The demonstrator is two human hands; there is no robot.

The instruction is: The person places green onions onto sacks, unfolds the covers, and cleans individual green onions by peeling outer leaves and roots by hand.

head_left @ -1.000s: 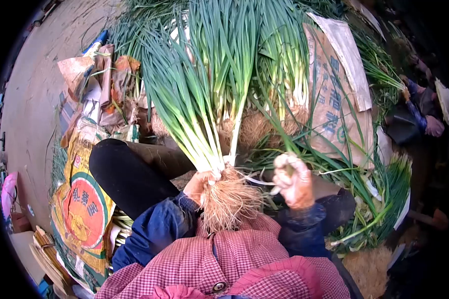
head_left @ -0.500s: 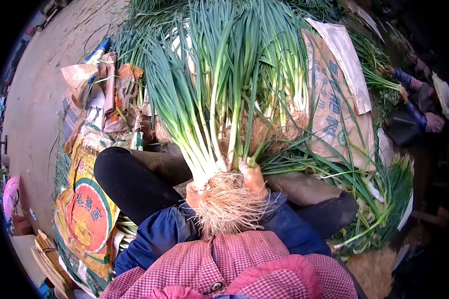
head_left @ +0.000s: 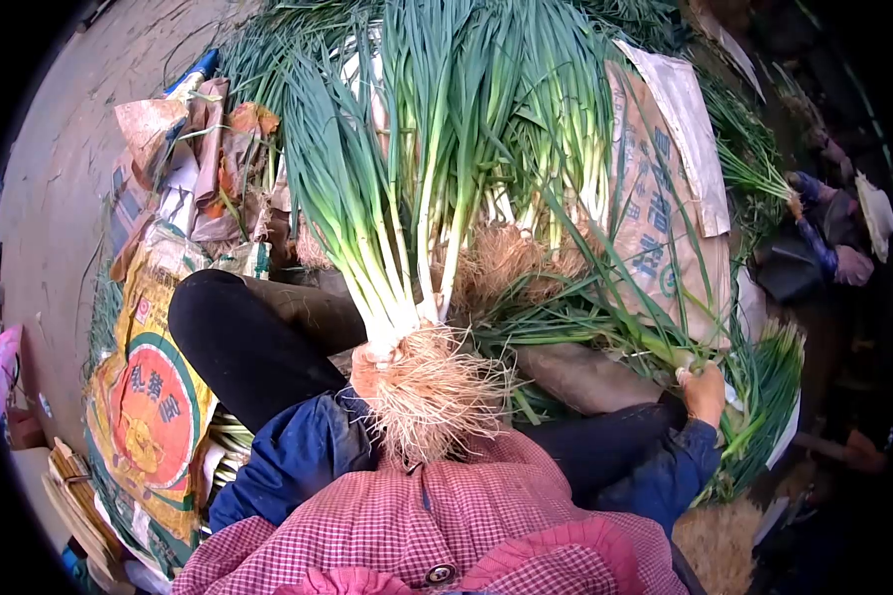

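A thick bunch of green garlic [head_left: 392, 288] stands upright in front of me, leaves upward and pale, tangled roots [head_left: 437, 392] toward my lap. My left hand [head_left: 363, 375] is closed around the base of the stems at the left; the roots hide most of its fingers. Out to the right, above my right knee, my right hand [head_left: 704, 395] is closed on the lower end of a green garlic stalk [head_left: 655, 347]. The leaves of that stalk trail up and left across the loose greens.
More rooted bunches [head_left: 571, 198] stand behind the held one. A printed paper sack [head_left: 655, 218] lies at right, a yellow sack [head_left: 149, 397] at left. Loose greens [head_left: 769, 397] are piled beside my right knee. Another person's sleeve [head_left: 814, 238] shows at far right.
My right hand has left the bunch's base and moved right to the knee, where it grips a stalk. My left hand still holds the bunch. The view has shifted slightly.
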